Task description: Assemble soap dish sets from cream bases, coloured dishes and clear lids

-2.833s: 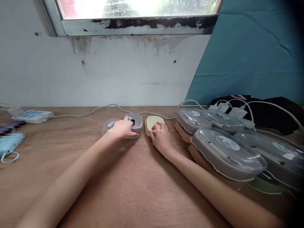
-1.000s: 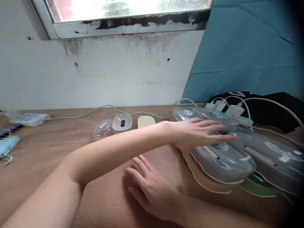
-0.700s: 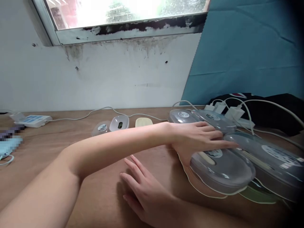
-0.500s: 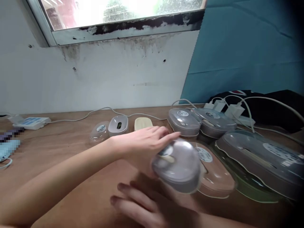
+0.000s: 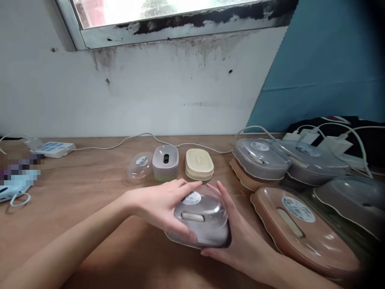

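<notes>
We can't read a word here: the pale label [image 5: 192, 198] on the held grey box [image 5: 210, 230] gives us only blur. Over to the stickers [image 5: 298, 209] on the clear lid [image 5: 140, 170] and the orange-brown box [image 5: 315, 239], and we find their print too small to make out.

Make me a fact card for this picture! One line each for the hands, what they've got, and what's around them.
Left hand: gripping the left side of the grey box
Right hand: holding the box's right side
Box: shiny top, pale sticker, slot
Behind the hands, left to right: clear cover, grey tub with a dark slot, cream box
Right side: brown box in front, more grey boxes farther back
Far left: white block with blue patches
Surface: wooden table
</notes>
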A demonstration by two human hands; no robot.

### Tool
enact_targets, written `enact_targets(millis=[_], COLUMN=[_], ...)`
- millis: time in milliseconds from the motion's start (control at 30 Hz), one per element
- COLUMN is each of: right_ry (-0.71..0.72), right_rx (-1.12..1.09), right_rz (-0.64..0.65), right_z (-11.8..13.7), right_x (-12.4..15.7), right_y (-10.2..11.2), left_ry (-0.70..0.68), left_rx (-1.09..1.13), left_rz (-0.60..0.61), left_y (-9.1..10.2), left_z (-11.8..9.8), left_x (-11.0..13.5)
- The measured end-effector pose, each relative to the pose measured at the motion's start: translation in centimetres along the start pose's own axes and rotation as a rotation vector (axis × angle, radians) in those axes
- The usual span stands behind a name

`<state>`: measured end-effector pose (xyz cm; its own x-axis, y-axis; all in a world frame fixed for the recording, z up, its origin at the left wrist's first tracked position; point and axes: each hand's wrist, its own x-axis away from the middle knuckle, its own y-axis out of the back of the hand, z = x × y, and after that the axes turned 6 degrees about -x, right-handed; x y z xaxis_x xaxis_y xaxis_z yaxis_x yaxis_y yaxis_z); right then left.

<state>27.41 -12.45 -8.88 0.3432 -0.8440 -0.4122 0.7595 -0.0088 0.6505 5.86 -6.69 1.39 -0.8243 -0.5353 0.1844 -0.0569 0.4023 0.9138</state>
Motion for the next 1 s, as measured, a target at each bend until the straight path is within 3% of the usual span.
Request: enact_targets(millis=[33,100,167,200,267,300,433,600,800,933,1000], right_ry=[0.001,0.028,0.082,0.108,0.137,0.143,0.168,0.159,0.197,0.173,0.162], right_rx=[0.006,0.035,0.077,0.102,0.152,0.168,0.197,0.204,0.192,0.155,0.135], right_rz=[0.012,0.049,0.109,0.142,0.189,0.198,0.204,0.195,0.179,0.106,0.05], right_z=[-0.2,-0.2,0.0,0.2,0.6,0.7,1.3,1.7,2.0,1.5,1.2], right_x=[0.0,-0.1,-0.2,-0.3,-0.5,-0.6,-0.7,-0.8,-0.7,-0.4,-0.4], right_y=[0.0,0.1,0.3,0.4,0.5,0.6,0.6,0.7,1.1,1.0,0.9], left_ry=[0.063,0.301,0.664,0.855,1.107,1.14,1.147,1.064,1.025,1.022,0.908], left_rx=[0.019,-0.022,-0.132,-0.197,-0.207,-0.194,-0.184,-0.176,-0.193,-0.27,-0.311], left_rz=[-0.02,-0.182,-0.441,-0.493,-0.362,-0.322,-0.226,-0.16,-0.174,-0.293,-0.347], left_y=[0.8,2.6,3.9,4.3,4.5,4.3,2.9,2.4,2.3,2.9,3.3], left_z=[0.3,1.4,3.4,4.7,7.3,8.4,10.6,10.5,11.0,8.3,5.8], left_x=[0.5,1.4,2.1,2.3,2.4,2.3,1.4,1.5,1.5,1.6,1.9])
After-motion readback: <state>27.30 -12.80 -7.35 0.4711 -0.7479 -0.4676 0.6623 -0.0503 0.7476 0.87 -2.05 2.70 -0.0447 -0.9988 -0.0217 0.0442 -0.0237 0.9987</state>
